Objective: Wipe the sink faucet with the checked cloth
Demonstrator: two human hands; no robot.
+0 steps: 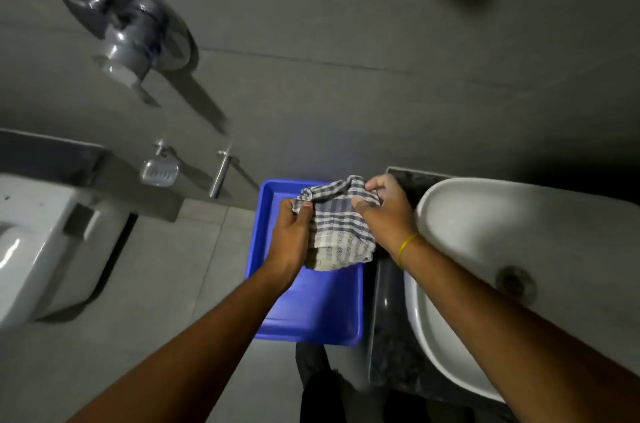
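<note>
Item: checked cloth (337, 228), grey and white, bunched and partly folded, held up over a blue tray (311, 315) that sits beside the counter. Left hand (291, 235): closed on the cloth's left edge, thumb on top, fingers curled under. Right hand (384, 211): closed on the cloth's upper right corner, fingers pinched into the fabric, a yellow band (406, 249) at the wrist. Both hands grip the cloth between them; neither touches the tray. Item: white sink (485, 249), oval, long axis running away from the person, lying to the right of both hands, its rim just beside the right wrist; drain (516, 282) visible in the bowl. Sink faucet: not made out in this view; judged to stand at the dark far end of the sink, beyond and right of the hands. The right hand is the nearer. Judgement: the coming move carries the cloth rightward and forward over the basin.
</note>
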